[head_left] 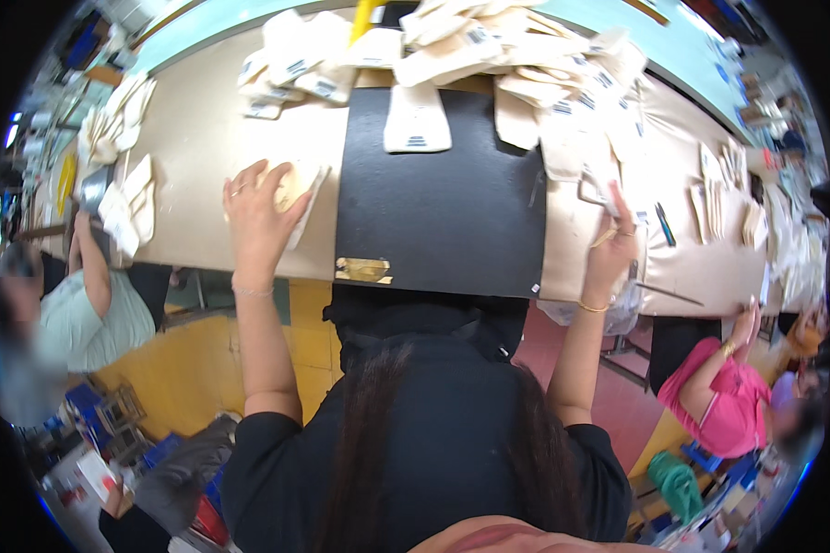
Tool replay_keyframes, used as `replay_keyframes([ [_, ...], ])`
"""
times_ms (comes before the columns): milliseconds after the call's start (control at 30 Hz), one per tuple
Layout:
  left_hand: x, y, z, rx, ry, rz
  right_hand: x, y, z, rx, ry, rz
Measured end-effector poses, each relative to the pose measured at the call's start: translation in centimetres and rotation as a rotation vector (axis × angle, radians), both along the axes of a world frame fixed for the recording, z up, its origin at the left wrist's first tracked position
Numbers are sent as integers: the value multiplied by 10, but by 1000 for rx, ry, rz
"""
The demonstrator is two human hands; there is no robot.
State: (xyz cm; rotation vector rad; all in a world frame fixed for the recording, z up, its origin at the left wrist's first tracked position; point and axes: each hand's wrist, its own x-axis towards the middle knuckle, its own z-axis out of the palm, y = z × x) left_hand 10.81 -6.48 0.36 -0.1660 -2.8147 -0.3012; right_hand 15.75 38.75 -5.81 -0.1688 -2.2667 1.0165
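Note:
My left hand (252,214) reaches onto the tan table (194,147) and grips a small stack of beige cut pieces (295,187) between thumb and fingers, just left of a black mat (438,198). My right hand (615,241) is at the mat's right side, over a beige sheet (564,230). It is closed on a thin metal tool (594,192) that looks like scissors; its tip is hard to make out. A single beige sole-shaped piece (417,120) lies at the mat's far edge.
A big heap of beige labelled pieces (498,51) fills the table's far side. More pieces lie at the left (124,198) and right (724,189). A blue tool (666,224) lies to the right. Two seated people work nearby, one left (92,309), one right (715,392).

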Motion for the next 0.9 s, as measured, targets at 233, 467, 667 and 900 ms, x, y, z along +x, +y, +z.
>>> replay_keyframes([
  [233,24,83,-8,425,-218,-341,18,-72,-4,236,-267,603],
  [467,35,141,-44,238,-209,-666,32,-79,-8,-286,-170,301],
  [667,21,147,-52,155,-245,-766,54,-89,-17,-323,-209,343],
  [900,24,149,-51,112,-268,-757,52,-89,-25,-312,-228,350],
])
